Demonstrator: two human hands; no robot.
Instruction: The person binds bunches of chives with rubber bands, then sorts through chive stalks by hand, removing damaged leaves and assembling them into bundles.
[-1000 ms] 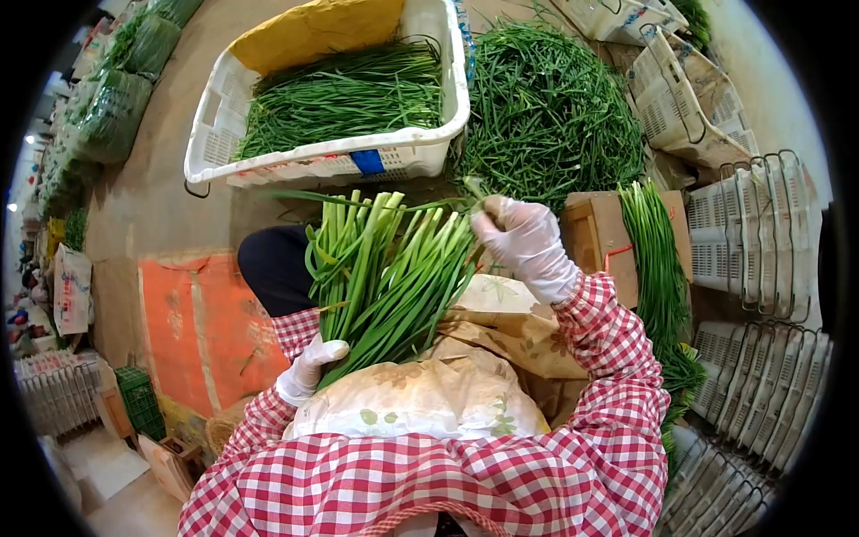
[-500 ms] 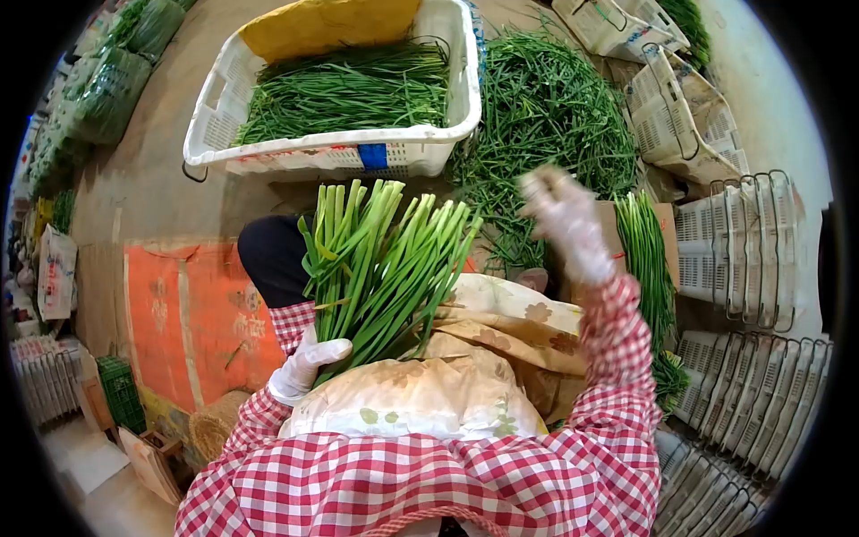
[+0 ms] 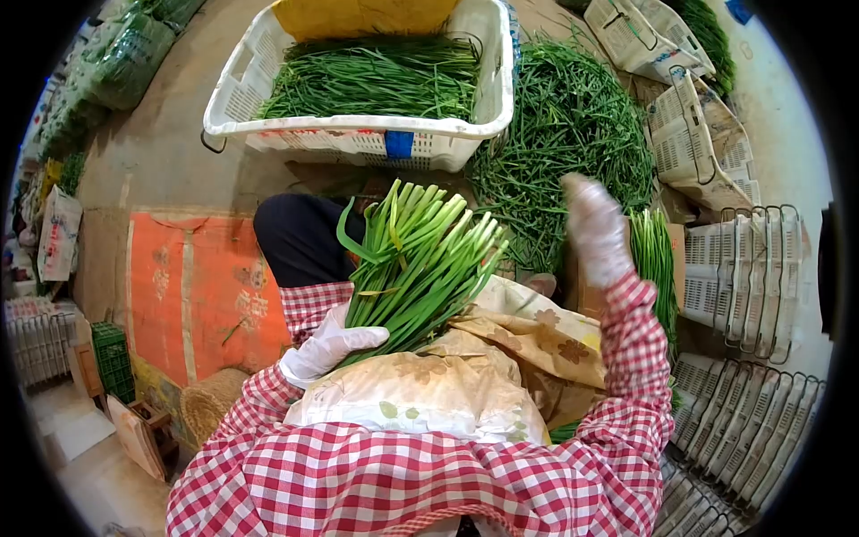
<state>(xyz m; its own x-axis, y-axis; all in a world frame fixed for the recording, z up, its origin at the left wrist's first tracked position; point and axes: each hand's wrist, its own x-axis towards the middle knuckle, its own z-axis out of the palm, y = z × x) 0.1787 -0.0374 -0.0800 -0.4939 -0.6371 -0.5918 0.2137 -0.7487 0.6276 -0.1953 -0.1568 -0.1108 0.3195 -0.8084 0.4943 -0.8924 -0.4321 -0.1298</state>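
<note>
My left hand [image 3: 335, 343], in a whitish glove, is closed around a bunch of garlic chives [image 3: 420, 268]. Their pale cut ends point up and away from me, and the green leaves run down over my covered lap. A few leaves bend out at the bunch's left side. Out to the right, my gloved right hand [image 3: 598, 233] is raised apart from the bunch, in front of a heap of loose green leaves [image 3: 573, 125]. Its fingers look pressed together and their tips are dirty; whatever they hold, if anything, is hidden.
A white plastic crate [image 3: 358, 130] with chives inside stands ahead. More chives [image 3: 653, 268] lie beside my right arm, by a cardboard box. Several white crates [image 3: 743, 268] line the right side. An orange sheet [image 3: 206, 295] covers floor at left; a woven straw thing [image 3: 210, 407] is near my left elbow.
My right hand has swung slightly right and blurs less now. The left hand and bunch have shifted a little right, with the bunch leaning more. The whole view has shifted slightly.
</note>
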